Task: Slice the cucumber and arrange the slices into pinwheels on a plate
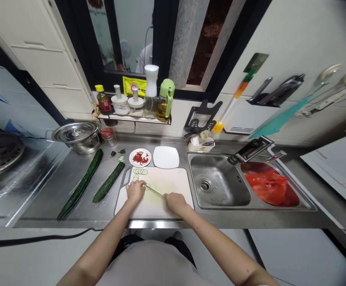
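My right hand (175, 203) grips a knife (156, 192) by its handle, low over the right half of the white cutting board (179, 180). The narrow blade points left, towards my left hand (135, 190). That hand's fingers are pinched together at the blade's tip, on what looks like a thin cucumber slice. Another pale slice (148, 186) lies beside the blade. Along the board's top left edge, several cucumber slices (140, 172) form an overlapping row. Wet greenish marks show on the board.
Two cucumbers, one long (82, 184) and one shorter cut one (109, 182), lie left of the board. Behind it stand a plate of chopped red pieces (133, 152) and a white square plate (166, 157). The sink (220, 186) is at right, a lidded steel pot (85, 143) at left.
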Action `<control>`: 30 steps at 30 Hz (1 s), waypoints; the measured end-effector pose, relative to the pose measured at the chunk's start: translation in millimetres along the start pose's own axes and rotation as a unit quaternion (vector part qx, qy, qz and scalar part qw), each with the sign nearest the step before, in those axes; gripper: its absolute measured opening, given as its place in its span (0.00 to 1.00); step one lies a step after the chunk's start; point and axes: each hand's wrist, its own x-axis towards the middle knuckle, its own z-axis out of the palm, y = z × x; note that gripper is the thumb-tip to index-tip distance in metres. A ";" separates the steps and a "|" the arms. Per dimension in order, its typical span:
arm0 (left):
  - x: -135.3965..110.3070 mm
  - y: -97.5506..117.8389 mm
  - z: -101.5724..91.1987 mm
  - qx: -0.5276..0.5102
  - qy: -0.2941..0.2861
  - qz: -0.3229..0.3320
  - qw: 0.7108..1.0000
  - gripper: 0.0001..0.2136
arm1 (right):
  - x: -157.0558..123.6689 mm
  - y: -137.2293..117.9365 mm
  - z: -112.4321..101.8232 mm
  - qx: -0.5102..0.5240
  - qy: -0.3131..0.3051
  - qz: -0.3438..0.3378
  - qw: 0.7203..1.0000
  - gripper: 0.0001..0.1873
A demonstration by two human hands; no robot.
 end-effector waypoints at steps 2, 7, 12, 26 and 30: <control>0.3 0.0 1.0 0.002 -0.003 -0.003 1.000 0.12 | 1.4 2.0 -5.6 -0.011 0.004 -0.004 1.000 0.19; 0.7 0.4 1.5 -0.002 0.002 -0.001 1.000 0.11 | 2.1 2.9 -10.7 -0.024 0.012 -0.007 1.000 0.19; 0.0 1.3 0.6 -0.001 0.001 0.001 1.000 0.12 | -6.6 10.0 0.8 0.004 0.031 0.002 0.999 0.17; -1.6 14.2 3.1 -0.023 0.025 0.013 0.999 0.07 | -17.5 28.1 41.5 0.125 0.057 0.134 0.981 0.18; -4.3 14.4 4.7 -0.052 0.027 0.012 0.998 0.06 | -15.0 29.7 45.7 0.123 0.057 0.135 0.982 0.18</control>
